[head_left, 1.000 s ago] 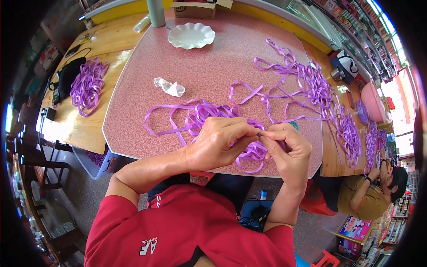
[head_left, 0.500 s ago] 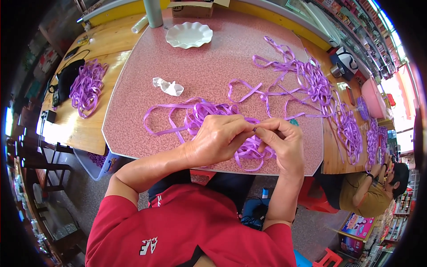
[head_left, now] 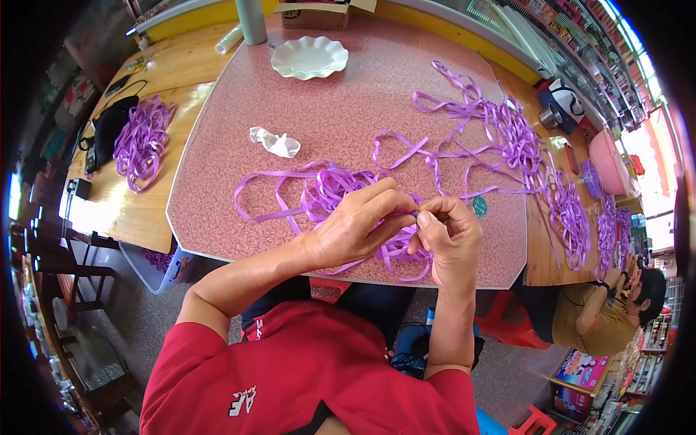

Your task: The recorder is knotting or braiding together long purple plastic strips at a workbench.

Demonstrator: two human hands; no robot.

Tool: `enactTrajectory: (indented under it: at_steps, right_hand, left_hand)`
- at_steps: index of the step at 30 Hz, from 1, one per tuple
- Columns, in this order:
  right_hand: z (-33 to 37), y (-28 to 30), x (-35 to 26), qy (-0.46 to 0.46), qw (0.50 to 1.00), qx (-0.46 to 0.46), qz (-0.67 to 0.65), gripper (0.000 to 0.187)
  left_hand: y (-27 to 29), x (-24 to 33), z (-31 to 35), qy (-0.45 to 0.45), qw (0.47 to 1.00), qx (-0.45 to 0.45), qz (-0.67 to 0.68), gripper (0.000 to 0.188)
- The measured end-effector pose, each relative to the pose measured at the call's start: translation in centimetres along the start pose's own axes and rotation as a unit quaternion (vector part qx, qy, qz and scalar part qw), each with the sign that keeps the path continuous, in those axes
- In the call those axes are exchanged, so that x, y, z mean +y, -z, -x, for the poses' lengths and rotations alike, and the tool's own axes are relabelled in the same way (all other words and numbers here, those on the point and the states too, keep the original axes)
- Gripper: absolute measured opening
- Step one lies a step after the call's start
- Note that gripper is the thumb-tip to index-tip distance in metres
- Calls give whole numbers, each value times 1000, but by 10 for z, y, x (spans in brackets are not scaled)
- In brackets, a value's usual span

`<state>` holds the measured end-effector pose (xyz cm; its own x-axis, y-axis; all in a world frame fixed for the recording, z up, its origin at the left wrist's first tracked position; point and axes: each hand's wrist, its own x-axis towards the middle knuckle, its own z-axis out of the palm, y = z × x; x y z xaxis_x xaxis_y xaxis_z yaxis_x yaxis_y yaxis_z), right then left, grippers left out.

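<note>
My left hand (head_left: 360, 221) and my right hand (head_left: 449, 230) meet over the near part of the pink speckled table (head_left: 217, 192). Both pinch purple ribbon between thumb and fingers, their tips nearly touching. A small dark bit, perhaps a knot, shows at the pinch; its detail is too small to make out. Under and beyond my hands lies a loose heap of purple ribbon (head_left: 330, 190), partly hidden by them, with loops trailing left. More tangled purple ribbon (head_left: 516, 138) spreads over the table's right side, strands running from it toward the middle.
A white scalloped plate (head_left: 309, 58), a crumpled white tissue (head_left: 275, 142) and a green round sticker (head_left: 479, 206) are on the table. Another ribbon bundle (head_left: 145, 141) lies on the wooden table at left. At right, a co-worker (head_left: 598, 312) sits near a pink basin (head_left: 609, 161).
My right hand has shifted slightly left and its fingers have curled in, uncovering the green sticker. My left hand's fingers have lifted a little; both hands keep their pinch.
</note>
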<state>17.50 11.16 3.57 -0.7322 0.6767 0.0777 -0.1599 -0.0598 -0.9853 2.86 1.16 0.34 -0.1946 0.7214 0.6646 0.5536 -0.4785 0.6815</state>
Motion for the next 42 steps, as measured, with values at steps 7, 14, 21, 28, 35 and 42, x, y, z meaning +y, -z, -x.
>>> enactTrajectory:
  at_steps: [7,14,21,28,35,42]
  right_hand:
    - [0,0,-2,-36,999,-23,-23,8]
    - [4,1,-3,-40,997,-54,-25,7]
    - [9,-4,-7,8,996,-81,-41,12]
    - [14,-5,-11,33,996,-79,8,15]
    - [17,-3,-25,-13,994,-76,77,14]
    - [10,9,-22,-85,991,-105,22,15]
  left_hand:
    - [3,-4,1,-37,993,-59,-95,16]
    - [-1,-2,5,-41,994,-40,-97,14]
    - [4,-9,7,-76,997,-18,19,29]
    - [9,-12,5,-80,994,-64,47,33]
    - [19,-11,0,-74,990,-120,11,31]
    - [23,-10,-5,-122,981,-146,-35,30]
